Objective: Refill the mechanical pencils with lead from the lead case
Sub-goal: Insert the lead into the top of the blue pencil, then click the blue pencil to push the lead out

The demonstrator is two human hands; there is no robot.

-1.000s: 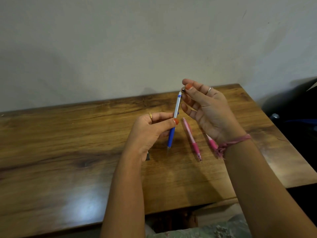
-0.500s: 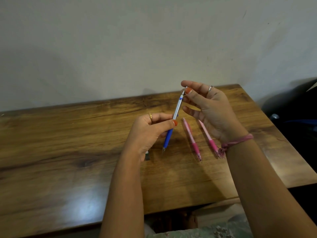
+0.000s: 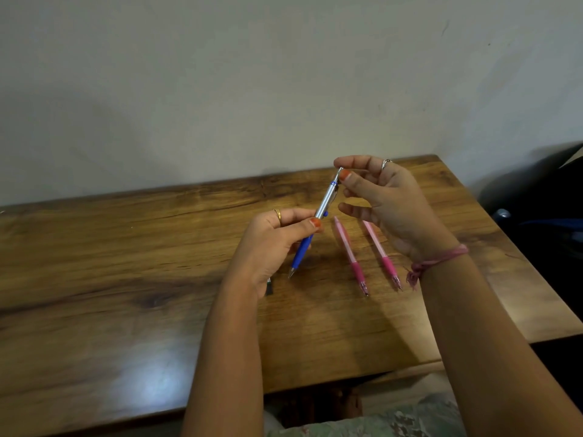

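Observation:
A blue and silver mechanical pencil is held tilted above the wooden table, tip down and to the left. My left hand grips its barrel near the middle. My right hand pinches the pencil's silver top end between thumb and forefinger. Two pink mechanical pencils lie on the table side by side: one just right of the blue pencil, the other partly under my right hand. A small dark object, perhaps the lead case, shows just below my left palm, mostly hidden.
The wooden table runs up to a pale wall behind. Its right edge drops off beside dark objects on the far right. A patterned cloth shows below the front edge.
The blue pencil's tip has swung further to the left. My right hand has shifted right, uncovering the second pink pencil, while its fingers stay at the pencil's top end.

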